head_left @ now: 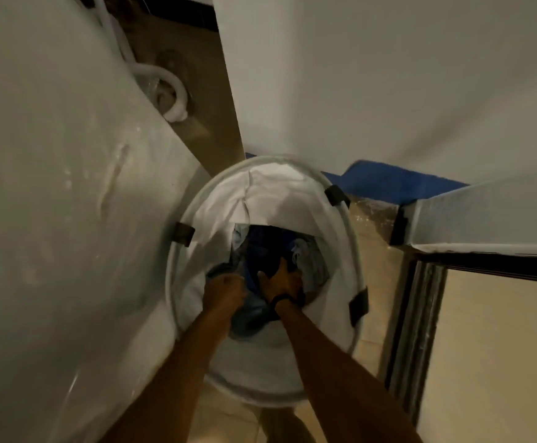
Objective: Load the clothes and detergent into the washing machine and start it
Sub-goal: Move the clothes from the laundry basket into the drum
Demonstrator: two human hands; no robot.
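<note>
A round white fabric laundry hamper (296, 193) with black clips on its rim stands on the floor below me. Inside lie clothes (308, 260) in dark blue, light blue and white. Both my arms reach down into it. My left hand (225, 287) is closed in a fist on a dark garment at the left inner side. My right hand (281, 278), with a black band on the wrist, lies fingers spread on the dark blue clothes in the middle. The washing machine's side panel (53, 219) fills the left; its opening and any detergent are out of view.
A white drain hose (168, 87) curls behind the machine at top left. A white wall (388, 75) rises behind the hamper with a blue strip (388, 183) at its base. A dark-framed glass door (427, 314) stands at right. Beige floor tiles surround the hamper.
</note>
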